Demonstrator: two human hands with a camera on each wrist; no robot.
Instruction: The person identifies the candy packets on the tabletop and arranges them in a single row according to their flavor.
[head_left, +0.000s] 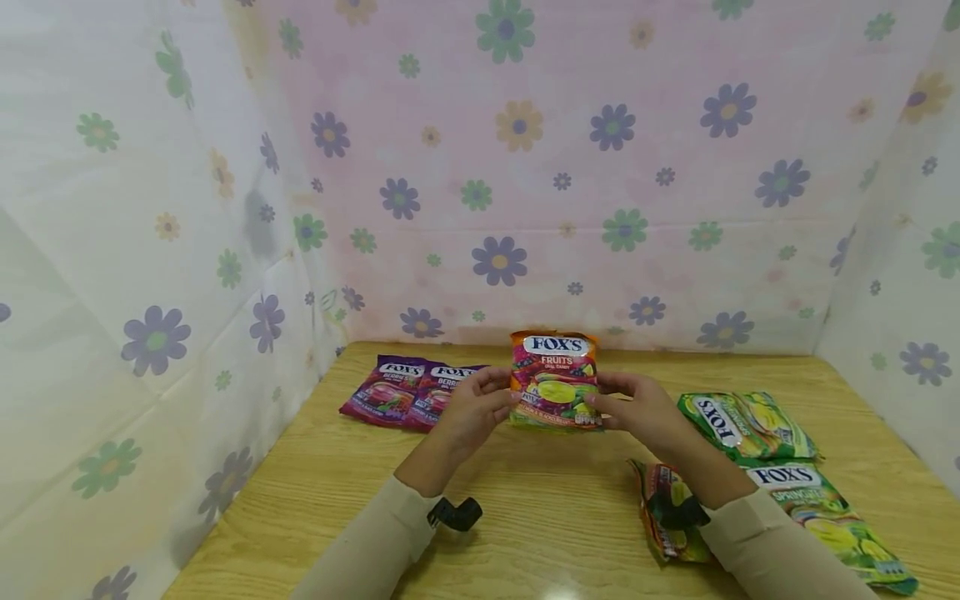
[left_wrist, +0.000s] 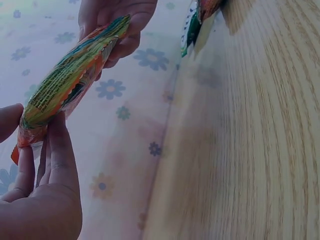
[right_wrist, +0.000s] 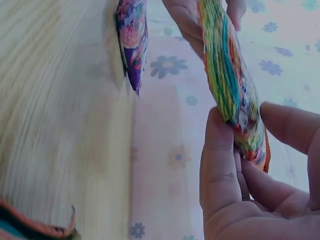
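Both hands hold up one orange and red bag of fruit candy [head_left: 555,379] near the back of the table, its front facing the head camera. My left hand [head_left: 472,412] pinches the bag's left edge between thumb and fingers. At the opposite edge, my right hand [head_left: 648,412] grips it the same way. In the left wrist view the candy bag [left_wrist: 65,82] is seen edge-on, with the left hand [left_wrist: 47,180] at its lower end. The right wrist view shows the candy bag [right_wrist: 227,75] from the other side, with the right hand [right_wrist: 265,185] pinching it.
Two purple berry candy bags [head_left: 386,392] lie side by side at the back left. Two green candy bags [head_left: 750,425] lie on the right. Another orange bag [head_left: 660,508] rests under the right forearm, partly hidden. Flowered cloth [head_left: 562,200] walls the wooden table [head_left: 525,517].
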